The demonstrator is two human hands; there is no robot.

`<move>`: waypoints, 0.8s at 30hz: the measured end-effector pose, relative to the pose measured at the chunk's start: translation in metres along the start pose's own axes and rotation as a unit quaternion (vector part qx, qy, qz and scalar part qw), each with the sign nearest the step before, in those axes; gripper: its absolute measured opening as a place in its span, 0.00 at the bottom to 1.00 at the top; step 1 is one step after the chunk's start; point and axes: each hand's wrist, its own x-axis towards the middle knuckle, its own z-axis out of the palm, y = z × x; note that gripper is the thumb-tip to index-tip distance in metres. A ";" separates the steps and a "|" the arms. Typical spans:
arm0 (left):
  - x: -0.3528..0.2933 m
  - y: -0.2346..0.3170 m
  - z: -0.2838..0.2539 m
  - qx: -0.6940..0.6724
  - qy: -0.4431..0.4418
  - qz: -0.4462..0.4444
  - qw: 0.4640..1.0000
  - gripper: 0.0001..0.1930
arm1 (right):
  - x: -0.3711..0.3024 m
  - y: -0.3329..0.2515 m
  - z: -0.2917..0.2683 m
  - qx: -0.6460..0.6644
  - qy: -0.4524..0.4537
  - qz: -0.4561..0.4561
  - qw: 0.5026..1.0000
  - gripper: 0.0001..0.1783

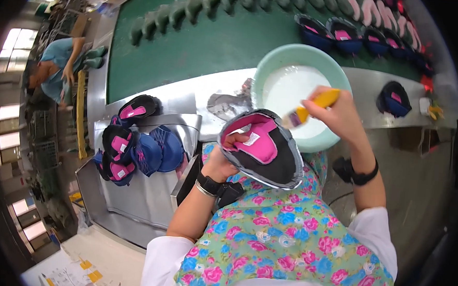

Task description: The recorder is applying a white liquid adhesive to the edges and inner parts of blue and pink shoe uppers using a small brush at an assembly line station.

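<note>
My left hand (221,163) is closed round the heel end of a shoe upper (288,166), with its sole side up. The upper has grey edges, a black bottom and a pink heel patch with a white label. In my right hand (338,116) is a paintbrush (323,100) with a yellow handle. Its bristles are close to the upper's edge; I cannot tell if they touch. Just beyond them stands a pale green basin (265,67) holding white liquid (292,84). A crumpled grey rag (225,106) lies left of the basin.
Several blue uppers (159,147) are piled on a metal tray (133,200) at left. Beyond the basin, a green conveyor belt (191,63) carries dark green shoe lasts (178,15), pink-soled pieces (368,13) and more uppers (343,37). A co-worker (57,64) sits far left.
</note>
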 end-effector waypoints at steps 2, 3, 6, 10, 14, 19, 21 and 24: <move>0.004 0.012 -0.015 0.050 -0.022 0.034 0.998 0.16 | 0.000 -0.015 -0.003 0.048 0.044 -0.018 0.998 0.10; 0.010 0.012 0.006 0.085 0.056 0.074 0.992 0.16 | 0.002 -0.019 -0.003 0.113 0.074 -0.042 0.990 0.10; 0.015 0.033 0.009 0.193 -0.028 0.230 0.953 0.24 | 0.023 -0.068 0.004 0.121 -0.024 0.004 0.992 0.10; 0.026 0.056 0.051 0.411 -0.040 0.390 0.823 0.35 | 0.062 -0.082 0.041 0.029 -0.110 -0.113 0.987 0.22; 0.029 0.132 -0.002 0.504 -0.005 0.362 0.784 0.30 | 0.128 -0.057 0.060 0.002 -0.133 -0.116 0.984 0.16; -0.036 0.262 -0.163 0.144 0.498 0.487 0.703 0.16 | 0.207 0.010 0.045 -0.191 -0.118 -0.055 0.973 0.18; -0.031 0.259 -0.180 0.102 0.600 0.415 0.676 0.32 | 0.235 0.059 0.030 -0.300 -0.078 -0.021 0.950 0.18; -0.032 0.268 -0.223 -0.048 0.460 0.316 0.828 0.36 | 0.266 0.098 0.018 -0.392 -0.061 0.023 0.918 0.16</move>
